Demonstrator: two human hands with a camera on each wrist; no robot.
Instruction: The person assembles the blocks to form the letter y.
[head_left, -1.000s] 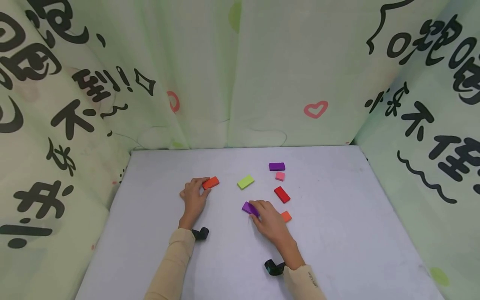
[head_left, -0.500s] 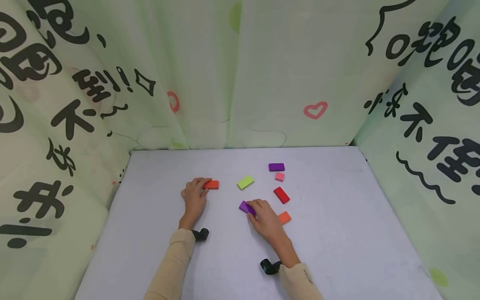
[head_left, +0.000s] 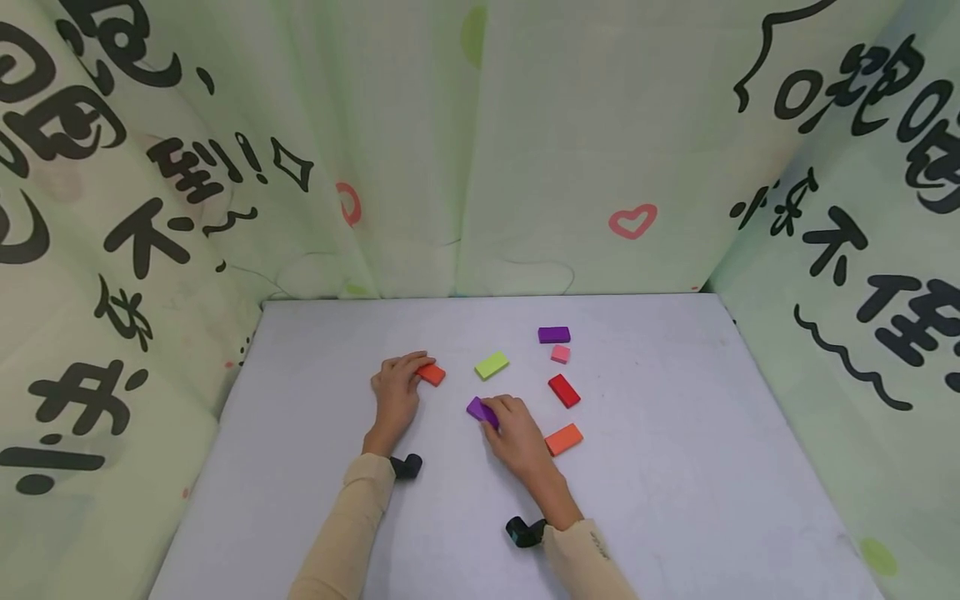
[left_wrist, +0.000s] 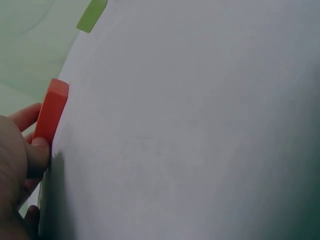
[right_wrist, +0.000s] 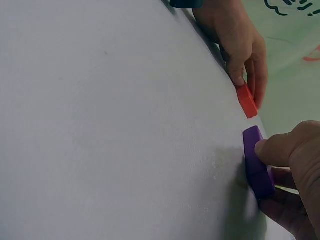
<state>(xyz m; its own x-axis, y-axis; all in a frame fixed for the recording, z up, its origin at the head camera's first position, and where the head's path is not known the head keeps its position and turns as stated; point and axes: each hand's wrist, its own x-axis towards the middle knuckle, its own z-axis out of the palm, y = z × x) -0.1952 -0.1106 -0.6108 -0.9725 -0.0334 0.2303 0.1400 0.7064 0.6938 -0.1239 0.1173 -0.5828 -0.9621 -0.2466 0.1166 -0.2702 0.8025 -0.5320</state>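
My left hand [head_left: 397,390] pinches an orange-red block [head_left: 432,374] between thumb and fingers on the pale table [head_left: 675,467]; the left wrist view shows the same block [left_wrist: 51,111] held at one end. My right hand [head_left: 513,429] grips a purple block [head_left: 482,411], thumb on its near face, as the right wrist view also shows the purple block [right_wrist: 257,162]. The two held blocks lie a short way apart, with the orange-red block [right_wrist: 246,100] just beyond the purple one.
Loose on the table lie a lime block [head_left: 491,364], a second purple block [head_left: 553,335], a small pink block [head_left: 560,354], a red block [head_left: 564,390] and an orange block [head_left: 563,439]. Printed green curtains [head_left: 480,142] wall the table on three sides.
My right hand has slid the purple block left and away, uncovering the orange block beside it. My left hand has moved its orange-red block slightly right and turned it.
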